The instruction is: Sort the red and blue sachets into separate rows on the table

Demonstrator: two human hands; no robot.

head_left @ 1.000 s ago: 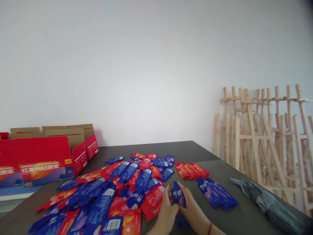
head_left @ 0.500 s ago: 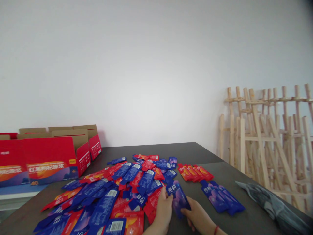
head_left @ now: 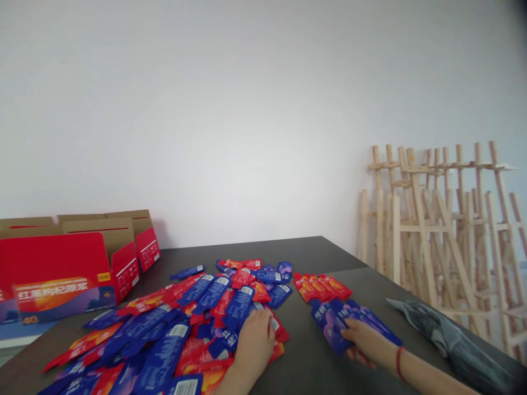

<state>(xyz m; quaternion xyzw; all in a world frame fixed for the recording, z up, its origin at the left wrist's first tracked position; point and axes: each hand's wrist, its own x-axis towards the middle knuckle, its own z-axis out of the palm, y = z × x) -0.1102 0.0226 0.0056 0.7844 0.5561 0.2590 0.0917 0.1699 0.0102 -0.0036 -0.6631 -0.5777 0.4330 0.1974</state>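
Observation:
A big heap of red and blue sachets [head_left: 185, 323] covers the dark table [head_left: 313, 362]. To its right lie a neat row of red sachets [head_left: 321, 286] and a row of blue sachets [head_left: 349, 321]. My right hand [head_left: 364, 343], with a red band at the wrist, is closed on a blue sachet [head_left: 329, 329] at the left end of the blue row. My left hand [head_left: 253, 343] rests palm down on the heap's right edge, fingers curled over sachets; what they hold, if anything, is hidden.
Open red cardboard boxes [head_left: 74, 269] stand at the table's far left. A grey folded bag [head_left: 448, 340] lies at the right edge. Wooden easels [head_left: 440, 230] lean against the white wall beyond the table.
My right hand carried the blue sachet from the middle, where both hands held it, rightward to the blue row. My left hand let go and moved left onto the heap.

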